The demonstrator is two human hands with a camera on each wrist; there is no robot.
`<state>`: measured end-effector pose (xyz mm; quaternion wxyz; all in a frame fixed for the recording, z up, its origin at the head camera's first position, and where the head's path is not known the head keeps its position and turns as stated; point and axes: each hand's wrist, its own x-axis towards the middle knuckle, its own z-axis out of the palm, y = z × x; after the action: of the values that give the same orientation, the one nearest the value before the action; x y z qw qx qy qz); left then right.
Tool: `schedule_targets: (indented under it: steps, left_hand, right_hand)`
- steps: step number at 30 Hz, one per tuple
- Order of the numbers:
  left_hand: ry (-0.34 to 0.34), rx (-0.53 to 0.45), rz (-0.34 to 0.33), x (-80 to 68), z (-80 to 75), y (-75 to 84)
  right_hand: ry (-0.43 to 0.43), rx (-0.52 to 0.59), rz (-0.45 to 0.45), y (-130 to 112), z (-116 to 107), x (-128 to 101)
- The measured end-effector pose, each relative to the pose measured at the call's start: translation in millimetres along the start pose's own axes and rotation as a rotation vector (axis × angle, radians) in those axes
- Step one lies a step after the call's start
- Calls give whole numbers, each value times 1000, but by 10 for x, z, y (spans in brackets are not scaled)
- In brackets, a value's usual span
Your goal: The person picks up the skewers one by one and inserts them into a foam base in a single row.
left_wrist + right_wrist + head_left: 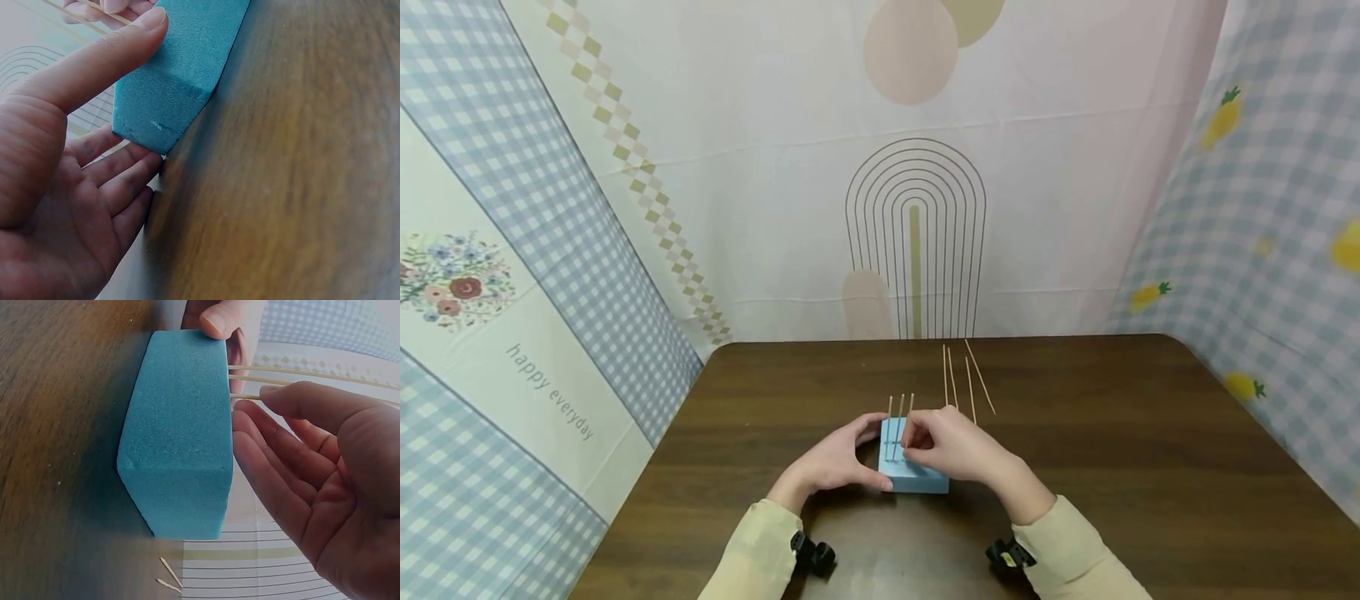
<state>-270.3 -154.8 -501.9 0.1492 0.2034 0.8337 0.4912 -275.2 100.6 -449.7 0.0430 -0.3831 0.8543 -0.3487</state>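
Blue block (917,480) has thin sticks (256,379) standing in it. The left hand (833,458) holds the block; the right hand (958,444) pinches one stick (245,397).

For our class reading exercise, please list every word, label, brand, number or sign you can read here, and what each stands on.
"happy everyday": on the white fabric panel of the blue-and-white checked cloth.
Too small to read, if lettering: the yellowish mark on the small black device at the right wrist.
None visible on the light-blue, foam-like rectangular block.
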Motion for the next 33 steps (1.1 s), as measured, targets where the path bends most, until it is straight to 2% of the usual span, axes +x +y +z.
schedule_targets:
  steps: [25, 33]
  left_hand:
    - [-3, 3, -9, -11, -8, -1]
    - [-11, -13, 9, -13, -7, 16]
  right_hand:
    - [-1, -35, 59, -56, 27, -17]
    - [3, -39, 60, -68, 22, -32]
